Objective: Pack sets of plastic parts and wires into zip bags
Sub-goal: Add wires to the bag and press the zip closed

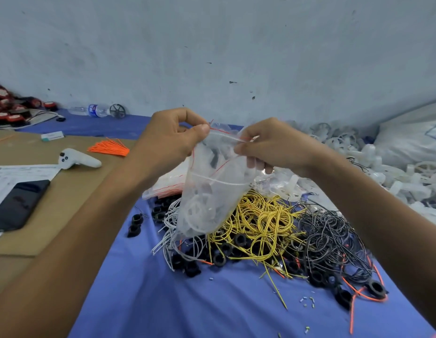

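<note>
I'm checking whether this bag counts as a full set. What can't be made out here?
Head view only:
- Contents of the zip bag: cloudy plastic blurs them; a white wheel and dark pieces show, but no count.
- Its seal: left hand and right hand pinch the top, hiding whether it is closed.
- Label on the water bottle: too small.
- The red-and-black pile: cut off by the left edge.

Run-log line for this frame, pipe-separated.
step: closing zip bag | left hand: pinches bag top | right hand: pinches bag top | bag: white plastic parts inside, above yellow wires | seal: cannot tell
</note>
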Demonstrator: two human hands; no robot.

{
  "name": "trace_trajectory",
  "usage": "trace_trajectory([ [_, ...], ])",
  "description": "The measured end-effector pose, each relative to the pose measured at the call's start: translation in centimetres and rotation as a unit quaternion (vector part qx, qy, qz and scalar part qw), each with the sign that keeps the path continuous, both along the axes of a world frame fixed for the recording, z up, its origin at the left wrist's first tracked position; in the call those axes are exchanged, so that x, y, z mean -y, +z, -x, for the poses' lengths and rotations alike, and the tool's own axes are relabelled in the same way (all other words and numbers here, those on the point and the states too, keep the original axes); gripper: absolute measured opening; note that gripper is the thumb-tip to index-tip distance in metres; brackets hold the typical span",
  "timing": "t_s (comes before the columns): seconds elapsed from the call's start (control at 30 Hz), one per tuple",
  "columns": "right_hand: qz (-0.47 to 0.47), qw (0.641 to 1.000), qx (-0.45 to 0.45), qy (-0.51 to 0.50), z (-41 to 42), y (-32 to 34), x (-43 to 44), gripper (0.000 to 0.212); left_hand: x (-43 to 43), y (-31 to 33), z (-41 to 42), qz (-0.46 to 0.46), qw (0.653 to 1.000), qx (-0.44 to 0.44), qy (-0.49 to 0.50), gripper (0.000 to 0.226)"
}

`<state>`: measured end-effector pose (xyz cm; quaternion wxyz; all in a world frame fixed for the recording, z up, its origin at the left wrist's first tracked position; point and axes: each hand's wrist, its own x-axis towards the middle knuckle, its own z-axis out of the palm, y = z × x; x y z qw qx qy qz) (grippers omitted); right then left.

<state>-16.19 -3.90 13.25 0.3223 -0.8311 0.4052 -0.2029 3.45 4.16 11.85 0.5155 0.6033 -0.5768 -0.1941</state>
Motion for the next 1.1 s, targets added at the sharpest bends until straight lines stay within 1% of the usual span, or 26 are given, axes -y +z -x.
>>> trace_trajectory([
  [0.03,-0.020,0.999,0.040,-0.007,0.0,-0.1,0.2,0.011,-0.7,0.2,-0.2,-0.026,0.999,0.016,-0.035,0.006],
  [0.1,-0.047,0.991,0.122,-0.016,-0.1,-0.3,0.4,0.012,-2.3,0.5,-0.8,-0.064,0.991,0.065,-0.096,0.025],
  [0.13,-0.065,0.985,0.157,-0.018,-0.3,-0.3,0.4,0.012,-3.1,0.5,-1.1,-0.062,0.987,0.097,-0.112,0.033],
  [0.2,-0.111,0.971,0.211,-0.024,-0.4,-0.1,0.5,0.012,-4.8,0.4,-1.4,-0.060,0.973,0.178,-0.132,0.043],
  [0.23,-0.134,0.963,0.232,-0.026,-0.4,0.1,0.6,0.014,-5.6,0.3,-1.5,-0.078,0.960,0.229,-0.139,0.049],
  [0.27,-0.154,0.955,0.252,-0.026,-0.3,0.3,0.7,0.017,-6.2,0.0,-1.6,-0.099,0.944,0.282,-0.141,0.053],
  [0.3,-0.169,0.948,0.268,-0.024,-0.1,0.4,0.8,0.019,-6.5,-0.3,-1.7,-0.109,0.931,0.324,-0.131,0.051],
  [0.33,-0.178,0.944,0.277,-0.020,0.2,0.6,0.8,0.019,-6.6,-0.5,-1.8,-0.098,0.928,0.341,-0.113,0.044],
  [0.37,-0.176,0.944,0.277,-0.018,0.5,0.7,0.7,0.020,-6.7,-0.6,-1.8,-0.070,0.936,0.332,-0.094,0.035],
  [0.43,-0.150,0.955,0.254,-0.020,1.4,1.2,0.4,0.019,-6.8,-0.5,-2.0,-0.008,0.960,0.272,-0.070,0.026],
  [0.53,-0.091,0.974,0.205,-0.006,3.4,2.4,-0.3,0.014,-6.9,0.1,-2.1,0.063,0.973,0.206,-0.082,0.024],
  [0.6,-0.057,0.976,0.210,0.015,4.6,3.1,-1.0,0.007,-6.9,0.6,-2.0,0.096,0.980,0.144,-0.102,0.028],
  [0.63,-0.049,0.975,0.216,0.028,5.2,3.2,-1.3,0.007,-6.8,0.7,-1.8,0.106,0.982,0.110,-0.108,0.028],
  [0.67,-0.046,0.977,0.203,0.042,5.8,3.1,-1.5,0.008,-6.6,0.5,-1.7,0.109,0.984,0.084,-0.112,0.026],
  [0.7,-0.044,0.984,0.161,0.060,6.3,2.9,-1.6,0.010,-6.4,0.2,-1.5,0.102,0.986,0.070,-0.116,0.022],
  [0.77,-0.047,0.994,0.012,0.098,7.4,2.0,-1.6,0.017,-6.2,-1.1,-1.0,0.050,0.989,0.054,-0.130,0.015],
  [0.8,-0.058,0.990,-0.058,0.112,7.8,1.4,-1.5,0.019,-6.1,-1.9,-0.6,0.018,0.989,0.044,-0.139,0.013],
  [0.87,-0.082,0.977,-0.150,0.126,8.2,0.6,-1.3,0.023,-6.2,-3.2,0.1,-0.022,0.989,0.026,-0.145,0.010],
  [0.93,-0.083,0.968,-0.199,0.126,8.0,0.1,-1.1,0.028,-6.2,-3.9,0.7,-0.038,0.988,0.002,-0.147,0.009],
  [1.0,-0.057,0.966,-0.225,0.117,7.8,0.1,-0.9,0.029,-6.0,-4.2,0.9,-0.045,0.988,-0.022,-0.144,0.011],
  [1.1,-0.003,0.969,-0.219,0.111,7.5,0.3,-0.7,0.027,-5.7,-4.4,0.8,-0.043,0.990,-0.033,-0.132,0.014],
])
